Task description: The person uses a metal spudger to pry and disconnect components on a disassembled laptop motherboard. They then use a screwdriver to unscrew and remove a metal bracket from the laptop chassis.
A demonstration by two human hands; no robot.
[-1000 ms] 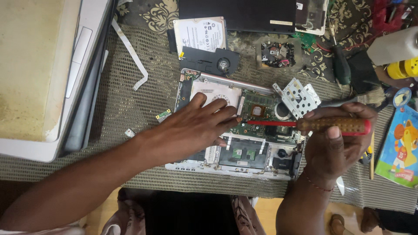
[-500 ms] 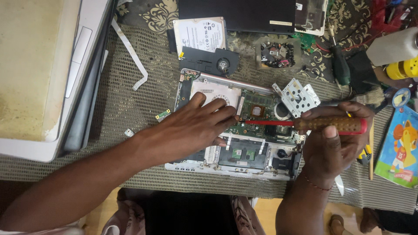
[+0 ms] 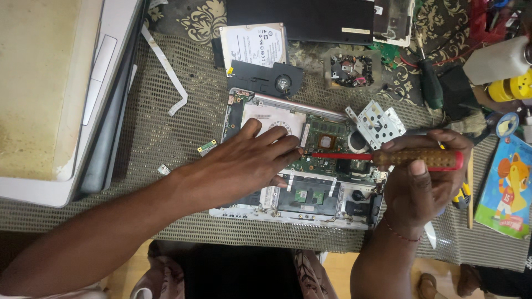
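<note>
Fingers of the left hand [image 3: 244,163] press flat, unclenched, on the opened laptop [image 3: 299,160], steadying it; beside them, the right hand [image 3: 424,177] clenches a screwdriver [image 3: 388,158], tip at the board.

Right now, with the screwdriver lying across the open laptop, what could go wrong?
1. The screwdriver in the right hand has its shaft low over the bare circuit board; a slip could scratch parts.
2. The left hand rests on the open laptop; pressing hard might stress the board.
3. The loose metal bracket lies at the laptop's edge and could get knocked.
</note>
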